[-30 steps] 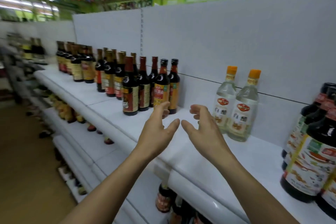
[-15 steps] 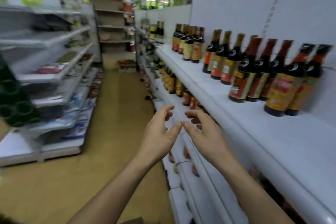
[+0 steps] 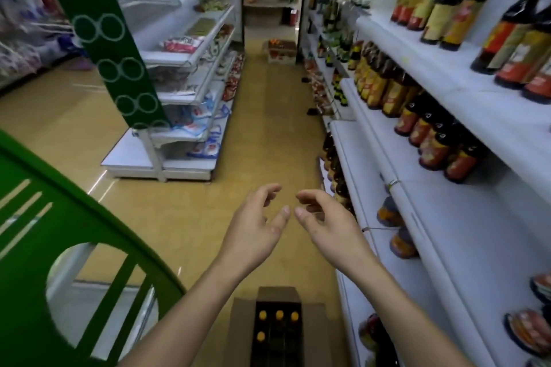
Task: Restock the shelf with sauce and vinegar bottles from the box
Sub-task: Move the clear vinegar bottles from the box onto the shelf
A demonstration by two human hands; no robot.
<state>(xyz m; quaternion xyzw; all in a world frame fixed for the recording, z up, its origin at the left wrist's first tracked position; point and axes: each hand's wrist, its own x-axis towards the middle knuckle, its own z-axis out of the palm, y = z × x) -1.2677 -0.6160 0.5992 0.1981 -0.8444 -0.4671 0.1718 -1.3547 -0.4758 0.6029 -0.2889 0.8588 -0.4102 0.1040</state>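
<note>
Above the aisle floor, an empty left hand [image 3: 253,235] and right hand [image 3: 331,229] hover with fingers apart, thumbs nearly touching; the open box [image 3: 278,328] of upright orange-capped bottles [image 3: 279,315] lies directly below, roughly midway between both, with the shelf [image 3: 465,235] to the right.

The box [image 3: 277,328] sits on the floor below your hands, bottles [image 3: 278,315] inside. Your shelf [image 3: 465,89] runs along the right.
</note>
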